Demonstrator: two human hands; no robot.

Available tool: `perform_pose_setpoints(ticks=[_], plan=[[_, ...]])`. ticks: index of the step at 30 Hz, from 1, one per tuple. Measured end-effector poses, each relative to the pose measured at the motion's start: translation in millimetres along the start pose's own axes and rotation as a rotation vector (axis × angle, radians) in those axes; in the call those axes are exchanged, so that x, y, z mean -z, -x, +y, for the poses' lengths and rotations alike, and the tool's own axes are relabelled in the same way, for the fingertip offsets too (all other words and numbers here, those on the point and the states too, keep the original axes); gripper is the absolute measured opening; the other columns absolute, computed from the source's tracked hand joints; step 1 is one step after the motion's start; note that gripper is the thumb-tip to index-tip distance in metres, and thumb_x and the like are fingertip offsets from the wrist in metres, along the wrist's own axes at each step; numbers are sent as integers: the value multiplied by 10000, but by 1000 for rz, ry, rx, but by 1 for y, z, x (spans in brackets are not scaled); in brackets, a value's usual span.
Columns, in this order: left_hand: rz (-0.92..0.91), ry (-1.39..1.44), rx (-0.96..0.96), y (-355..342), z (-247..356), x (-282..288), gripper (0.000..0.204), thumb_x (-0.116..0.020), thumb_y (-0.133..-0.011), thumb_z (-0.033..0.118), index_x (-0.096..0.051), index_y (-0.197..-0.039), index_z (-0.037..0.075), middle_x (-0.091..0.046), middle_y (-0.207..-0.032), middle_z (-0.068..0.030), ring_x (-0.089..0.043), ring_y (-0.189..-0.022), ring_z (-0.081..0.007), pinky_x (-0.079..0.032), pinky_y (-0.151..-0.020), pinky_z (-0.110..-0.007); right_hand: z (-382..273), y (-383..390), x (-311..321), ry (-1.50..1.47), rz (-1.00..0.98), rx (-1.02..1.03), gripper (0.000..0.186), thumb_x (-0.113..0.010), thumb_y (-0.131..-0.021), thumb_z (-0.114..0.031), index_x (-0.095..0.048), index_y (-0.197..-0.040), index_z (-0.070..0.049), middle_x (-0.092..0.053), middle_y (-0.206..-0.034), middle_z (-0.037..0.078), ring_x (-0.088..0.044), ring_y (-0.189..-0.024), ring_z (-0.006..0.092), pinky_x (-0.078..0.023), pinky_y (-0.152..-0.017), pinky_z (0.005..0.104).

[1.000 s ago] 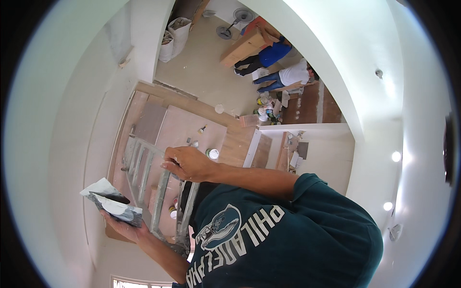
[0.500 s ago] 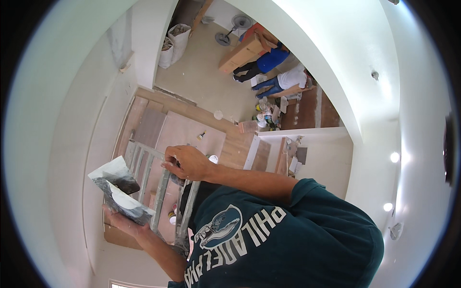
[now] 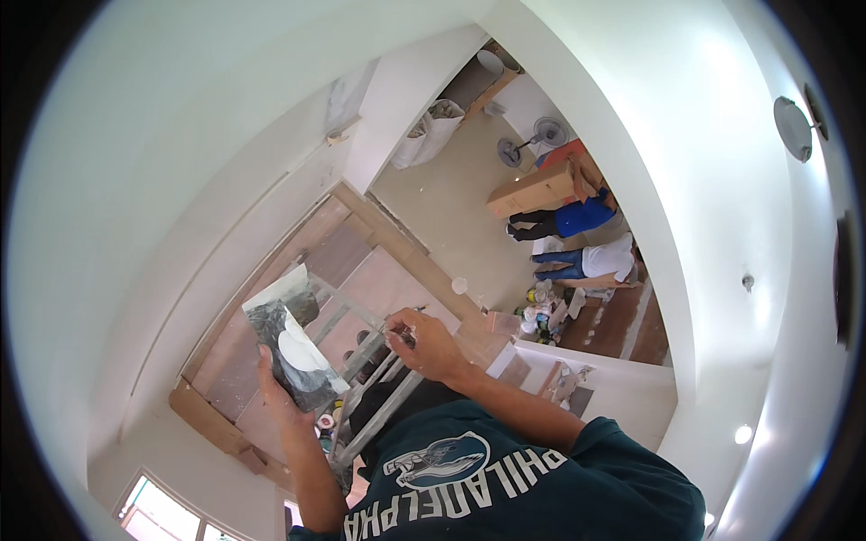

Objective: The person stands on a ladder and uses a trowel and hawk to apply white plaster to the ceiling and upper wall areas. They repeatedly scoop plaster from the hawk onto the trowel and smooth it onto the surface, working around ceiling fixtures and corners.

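White walls (image 3: pixel 135 270) curve around the whole view, and beyond an opening lies a pale floor (image 3: pixel 442 198). An aluminium stepladder (image 3: pixel 383 417) stands directly below the person, between the two arms, blocking much of the floor beneath; the right forearm and hand partly cover it. Well away, near the far side of the room, are a person in a blue top (image 3: pixel 582 216) and a person in a white top (image 3: pixel 606 260), with a long cardboard box (image 3: pixel 530 191) beside the first. Farther up are a grey standing fan (image 3: pixel 549 132) and filled white sacks (image 3: pixel 431 137); a cluster of cans (image 3: pixel 541 311) sits by the second person's feet.

The smeared grey putty board (image 3: pixel 302 383) is at the left, overlapping the ladder in view. Its long axis slants from upper left to lower right, its pale end pointing up and away, its dark face turned toward the camera. The left hand (image 3: pixel 284 401) grips it along the left edge. The right hand (image 3: pixel 428 344) is apart from it, fingers curled; whether they enclose anything cannot be told. White paste (image 3: pixel 298 347) lies on the board's face.
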State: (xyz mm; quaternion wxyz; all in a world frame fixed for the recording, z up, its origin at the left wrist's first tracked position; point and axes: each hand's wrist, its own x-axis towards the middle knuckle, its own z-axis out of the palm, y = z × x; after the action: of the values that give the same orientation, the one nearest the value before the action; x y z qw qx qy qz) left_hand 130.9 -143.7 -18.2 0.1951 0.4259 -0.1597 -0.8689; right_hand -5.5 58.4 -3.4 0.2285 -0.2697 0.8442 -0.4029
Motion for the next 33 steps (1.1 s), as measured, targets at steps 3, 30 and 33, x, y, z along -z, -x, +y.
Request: perform_pose_setpoints(ticks=[3, 30, 33], plan=[[-28, 37, 6, -1, -1, 1, 487, -590, -967, 409, -561, -1279, 36, -657, -1169, -95, -656, -1029, -221, -532, -884, -383, 0, -1, 2, 51, -1, 28, 133, -679, -880, -85, -617, -974, -12, -657, -874, 146, -657, -808, 291, -516, -728, 374], [-72, -9, 84, 3, 6, -8, 446, -586, -975, 400, -595, -1234, 37, -688, -1082, -74, -684, -921, -190, -561, -796, -342, -8, -7, 6, 184, -48, 108, 105, -667, -834, -36, -633, -933, -32, -672, -927, 150, -645, -883, 334, -512, -771, 395], [-46, 3, 87, 6, 5, -11, 462, -601, -963, 410, -595, -1236, 38, -687, -1085, -73, -682, -929, -190, -559, -804, -343, -4, -6, 11, 162, -62, 161, 111, -637, -811, 10, -637, -913, -33, -667, -903, 140, -636, -867, 329, -508, -748, 388]])
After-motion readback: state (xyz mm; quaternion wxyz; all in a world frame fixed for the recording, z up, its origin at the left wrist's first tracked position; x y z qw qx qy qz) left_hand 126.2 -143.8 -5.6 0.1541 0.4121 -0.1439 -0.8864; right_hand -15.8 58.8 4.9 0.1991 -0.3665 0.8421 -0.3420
